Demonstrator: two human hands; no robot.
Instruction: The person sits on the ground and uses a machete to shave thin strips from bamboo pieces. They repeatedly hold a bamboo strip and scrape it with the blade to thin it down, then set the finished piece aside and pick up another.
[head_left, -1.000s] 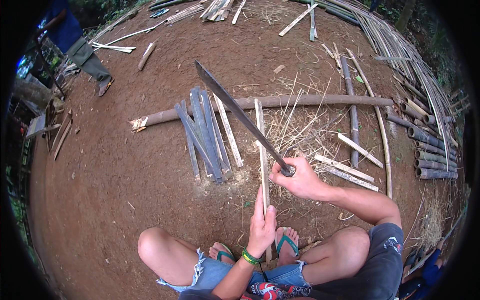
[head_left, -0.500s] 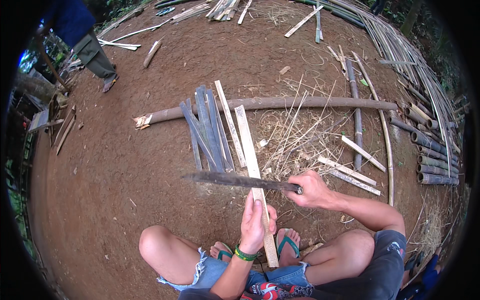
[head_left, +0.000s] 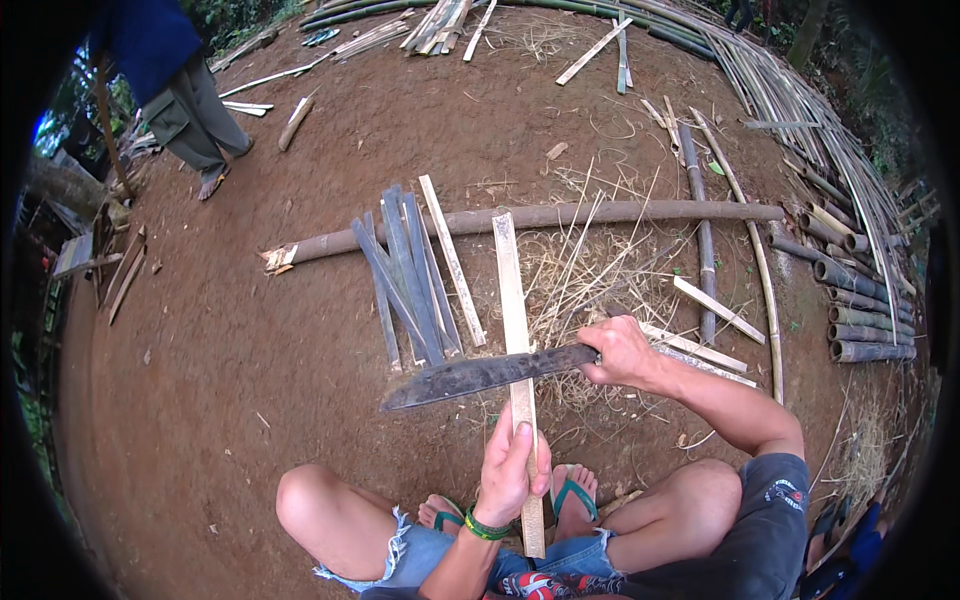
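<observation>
One bamboo slat (head_left: 514,300) gripped in left hand (head_left: 510,468); right hand (head_left: 622,350) clasps machete (head_left: 490,373), blade (head_left: 435,387) across slat. I can't read sleeve print (head_left: 784,493). Soil (head_left: 200,400) spreads left.

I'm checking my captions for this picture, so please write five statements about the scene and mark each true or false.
The right hand holds a machete. True.
The left hand is empty. False: it holds a pale strip.
In this view, the machete crosses in front of the pale strip. True.
The wristband is red. False: it is mostly green.
Dark strips lie across a long pole. True.
</observation>
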